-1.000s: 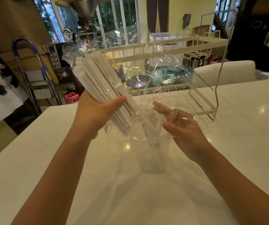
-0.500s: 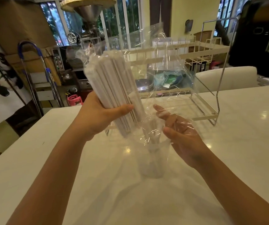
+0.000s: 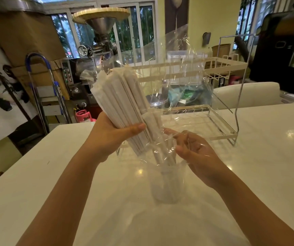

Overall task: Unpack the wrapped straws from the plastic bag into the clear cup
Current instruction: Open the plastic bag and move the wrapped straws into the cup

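A thick bundle of white paper-wrapped straws (image 3: 123, 105) stands tilted, its lower end over the clear cup (image 3: 165, 185) on the white table. My left hand (image 3: 110, 135) grips the bundle near its lower part, thumb across the front. The clear plastic bag (image 3: 176, 68) billows up and to the right of the bundle. My right hand (image 3: 195, 153) lies under the bag's film beside the cup's rim, fingers loosely curled against the plastic. A few wrapped straws (image 3: 160, 146) reach down into the cup.
A white wire dish rack (image 3: 222, 121) stands on the table just behind the cup. Beyond the table's far edge are a metal grinder machine (image 3: 101, 38), a blue-handled trolley (image 3: 41, 82) and a white chair back (image 3: 249, 95).
The bundle has tipped more upright and shifted slightly right over the cup. My right hand has closed in on the bag film near the rim.
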